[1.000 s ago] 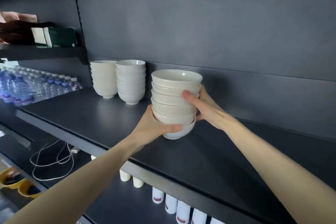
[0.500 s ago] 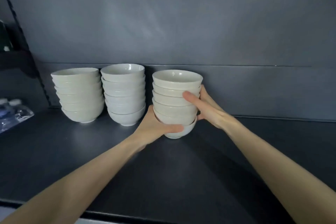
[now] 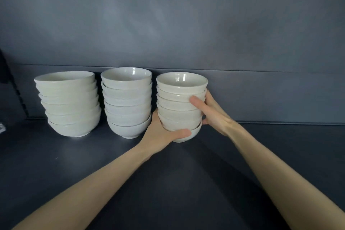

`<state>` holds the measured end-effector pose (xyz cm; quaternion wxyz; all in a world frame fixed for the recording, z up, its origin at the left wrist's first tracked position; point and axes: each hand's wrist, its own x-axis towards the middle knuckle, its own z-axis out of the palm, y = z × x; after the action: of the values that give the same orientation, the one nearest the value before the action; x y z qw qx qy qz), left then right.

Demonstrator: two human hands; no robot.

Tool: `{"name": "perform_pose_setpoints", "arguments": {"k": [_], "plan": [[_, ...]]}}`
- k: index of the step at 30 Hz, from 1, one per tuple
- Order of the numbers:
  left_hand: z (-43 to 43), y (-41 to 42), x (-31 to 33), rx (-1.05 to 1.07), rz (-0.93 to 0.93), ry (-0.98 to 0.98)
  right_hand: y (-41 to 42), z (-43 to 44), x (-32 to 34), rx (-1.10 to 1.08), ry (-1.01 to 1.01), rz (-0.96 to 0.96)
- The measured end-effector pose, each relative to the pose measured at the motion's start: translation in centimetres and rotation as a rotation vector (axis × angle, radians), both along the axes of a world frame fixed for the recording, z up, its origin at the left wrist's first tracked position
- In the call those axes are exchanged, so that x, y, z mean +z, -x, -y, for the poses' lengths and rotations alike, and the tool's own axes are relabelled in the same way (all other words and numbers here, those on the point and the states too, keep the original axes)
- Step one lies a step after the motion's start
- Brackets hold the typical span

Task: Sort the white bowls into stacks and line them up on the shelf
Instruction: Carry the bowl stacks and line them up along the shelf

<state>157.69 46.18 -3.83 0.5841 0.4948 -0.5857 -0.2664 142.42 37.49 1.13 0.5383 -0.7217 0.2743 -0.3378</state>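
White bowls in the right-hand stack are held between your hands at the back of the shelf, just beside the middle stack. Your left hand cups the lowest bowls, thumb curled across the front. Your right hand grips the other side, its thumb on the middle bowls and its fingers curled behind.

Behind the held bowl stack, fingers of left hand and right hand are largely hidden.
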Motion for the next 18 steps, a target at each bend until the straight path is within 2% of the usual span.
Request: {"name": "perform_pose_setpoints", "arguments": {"k": [7, 18], "plan": [[-0.4, 0.1, -1.2, 0.189, -0.024, -0.088, 0.1, -0.1, -0.1, -0.008, 0.019, -0.004], [-0.6, 0.4, -1.1, 0.22, -0.034, -0.07, 0.9, -0.1, 0.1, 0.013, 0.056, -0.029]]}}
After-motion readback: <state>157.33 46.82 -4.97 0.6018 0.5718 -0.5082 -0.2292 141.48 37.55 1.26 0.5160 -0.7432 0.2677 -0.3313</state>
